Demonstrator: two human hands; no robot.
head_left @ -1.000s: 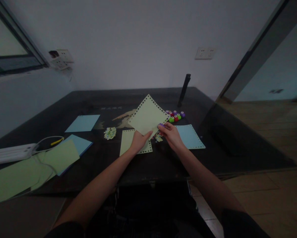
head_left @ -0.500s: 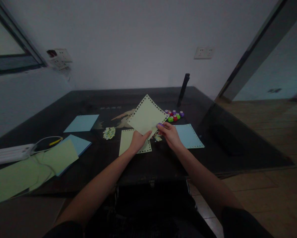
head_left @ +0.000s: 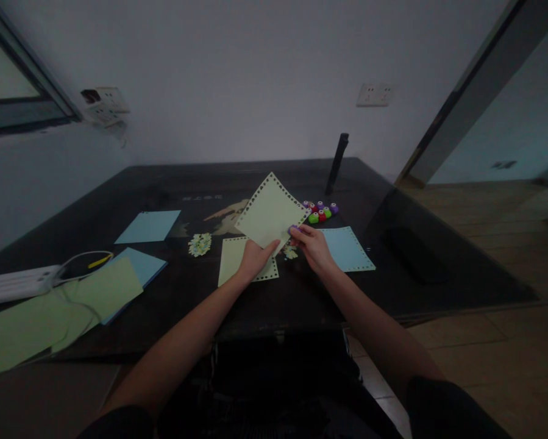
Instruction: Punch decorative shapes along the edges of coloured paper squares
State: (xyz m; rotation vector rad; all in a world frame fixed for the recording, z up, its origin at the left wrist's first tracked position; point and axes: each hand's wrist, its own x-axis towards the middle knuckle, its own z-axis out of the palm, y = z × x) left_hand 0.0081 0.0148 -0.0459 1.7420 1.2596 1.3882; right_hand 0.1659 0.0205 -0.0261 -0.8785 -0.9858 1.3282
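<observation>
My left hand point(head_left: 254, 258) grips a pale yellow-green paper sheet point(head_left: 271, 210) by its lower corner, thumb on top. The sheet is tilted up above the table, with punched holes along its upper edges. A small purple craft punch point(head_left: 294, 229) is pinched in my right hand point(head_left: 314, 245) at the sheet's lower right edge. Below lies another punched yellow-green sheet point(head_left: 230, 259), partly covered by my left hand. Paper cut-outs point(head_left: 291, 252) lie between my hands, and a pile of cut-outs point(head_left: 200, 244) sits to the left. A punched blue sheet point(head_left: 349, 250) lies beside my right hand.
Several colourful craft punches point(head_left: 322, 213) cluster behind my right hand, near an upright black post point(head_left: 337, 163). Blue paper point(head_left: 149, 226), stacked yellow-green sheets point(head_left: 36, 326) and a white power strip point(head_left: 17, 285) with a cable occupy the dark table's point(head_left: 186, 317) left side.
The view has shifted slightly. Both hands keep nearly the same hold, and the purple punch stays at the sheet's lower right edge.
</observation>
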